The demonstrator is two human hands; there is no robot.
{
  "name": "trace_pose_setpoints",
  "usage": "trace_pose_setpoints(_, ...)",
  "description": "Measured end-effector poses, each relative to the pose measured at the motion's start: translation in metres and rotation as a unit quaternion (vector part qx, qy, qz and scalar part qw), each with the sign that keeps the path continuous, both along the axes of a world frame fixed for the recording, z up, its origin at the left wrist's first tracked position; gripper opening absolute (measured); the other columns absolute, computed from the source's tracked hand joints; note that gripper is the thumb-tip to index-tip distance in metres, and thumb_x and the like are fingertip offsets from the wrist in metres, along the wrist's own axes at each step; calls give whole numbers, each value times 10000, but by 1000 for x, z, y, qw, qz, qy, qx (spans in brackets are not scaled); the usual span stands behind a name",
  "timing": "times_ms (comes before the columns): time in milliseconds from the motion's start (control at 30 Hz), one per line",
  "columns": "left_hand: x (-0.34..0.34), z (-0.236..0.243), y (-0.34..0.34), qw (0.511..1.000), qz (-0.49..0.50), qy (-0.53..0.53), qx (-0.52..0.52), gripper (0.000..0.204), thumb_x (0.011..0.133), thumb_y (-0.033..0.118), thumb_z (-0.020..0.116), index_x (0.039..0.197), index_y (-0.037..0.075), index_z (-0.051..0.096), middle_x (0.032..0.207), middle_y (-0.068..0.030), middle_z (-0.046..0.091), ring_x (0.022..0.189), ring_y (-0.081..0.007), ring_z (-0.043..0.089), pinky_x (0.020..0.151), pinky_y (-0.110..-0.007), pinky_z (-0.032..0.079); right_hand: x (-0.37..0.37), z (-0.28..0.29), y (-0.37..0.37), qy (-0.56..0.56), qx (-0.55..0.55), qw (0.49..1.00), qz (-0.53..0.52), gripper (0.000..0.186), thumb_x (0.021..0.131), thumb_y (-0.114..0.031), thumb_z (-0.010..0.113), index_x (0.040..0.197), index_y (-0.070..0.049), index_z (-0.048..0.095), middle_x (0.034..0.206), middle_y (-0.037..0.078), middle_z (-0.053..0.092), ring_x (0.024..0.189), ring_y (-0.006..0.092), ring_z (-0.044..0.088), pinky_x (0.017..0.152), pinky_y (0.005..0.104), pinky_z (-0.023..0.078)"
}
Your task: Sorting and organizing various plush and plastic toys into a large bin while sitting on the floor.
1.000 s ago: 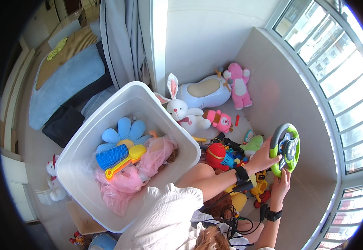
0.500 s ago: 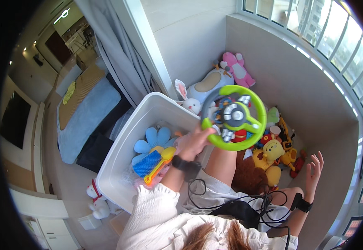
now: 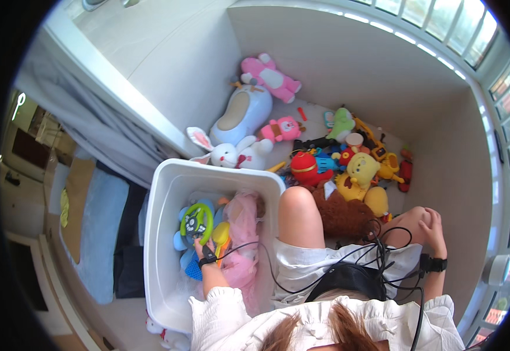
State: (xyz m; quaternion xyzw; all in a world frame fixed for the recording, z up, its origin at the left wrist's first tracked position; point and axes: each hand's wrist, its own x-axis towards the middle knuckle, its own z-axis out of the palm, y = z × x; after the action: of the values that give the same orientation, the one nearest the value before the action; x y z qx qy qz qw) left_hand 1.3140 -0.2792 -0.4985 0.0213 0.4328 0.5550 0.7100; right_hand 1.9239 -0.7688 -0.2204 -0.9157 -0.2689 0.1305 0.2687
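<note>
My left hand (image 3: pixel 199 250) is down inside the white bin (image 3: pixel 160 234), fingers wrapped round the lower rim of the green toy steering wheel (image 3: pixel 196 221). Still gripping, not let go yet. Wheel sits on top of the stuff already in the bin: blue flower-shaped toy (image 3: pixel 180 241) under it, yellow piece (image 3: pixel 220 233) just to the right, pink tulle fabric (image 3: pixel 244 228) bunched along the bin's right side. So the step in hand, as I judge it: setting the wheel down in the bin w/ the other toys. It looks to be resting on them, though I can't tell if its full weight is down.

Right hand (image 3: pixel 432 225) is resting on my right knee, fingers loosely curled over it, holding nothing. Black band on each wrist, cables trailing across my lap.

Further out, on the floor past my knees, there's a heap of toys left: brown plush (image 3: pixel 340 213) touching my left leg, yellow plush (image 3: pixel 361 172) behind it, red round toy (image 3: pixel 305 165), green plush (image 3: pixel 343 123), small pink plush (image 3: pixel 281 128). White rabbit plush (image 3: pixel 231 155) lies just beyond the bin's far rim, blue-and-cream potty seat (image 3: pixel 243 114) behind that, big pink plush (image 3: pixel 269 76) by the wall.

Next move, prob: open the fingers, lift the hand clear w/o dragging the wheel back out, then reach to the floor pile. Brown plush is nearest.
</note>
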Motion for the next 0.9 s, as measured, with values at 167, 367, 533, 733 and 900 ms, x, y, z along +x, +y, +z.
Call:
trace_pose_setpoints(167,26,-60,38,999,-29,-10,31,252,743,123,511,971,17,532,972,-111,582,917,-255,573,811,-354,483,-10,2,10,15,-132,991,-25,579,722,-114,666,1253,-131,436,1337,202,346,1251,368,340,1007,412,347)
trace_pose_setpoints(367,48,-87,48,997,-76,17,14,343,722,176,516,1015,-3,519,1030,-120,569,988,-295,531,845,-420,435,-13,10,7,8,-137,990,-20,586,746,-142,654,1279,-154,412,1336,246,341,1251,400,332,1001,419,352)
trace_pose_setpoints(533,58,-72,51,992,-120,38,9,350,727,195,518,1017,-2,519,1023,-118,572,976,-292,536,828,-414,439,-11,11,10,3,-145,989,-27,577,756,-163,653,1281,-170,414,1335,243,350,1227,400,367,988,418,366)
trace_pose_setpoints(733,59,-21,45,983,-163,76,-26,360,733,218,520,1018,-1,520,1015,-116,575,962,-288,542,808,-406,443,-11,9,14,-10,-128,992,-18,580,739,-178,673,1270,-165,440,1336,243,350,1156,406,439,955,419,404)
trace_pose_setpoints(900,65,53,37,931,-193,285,-120,372,746,298,522,985,13,529,897,-106,597,825,-255,580,690,-369,460,-11,9,17,-46,-110,993,13,569,726,-157,681,1250,-168,461,1316,214,384,1111,404,473,936,416,417)
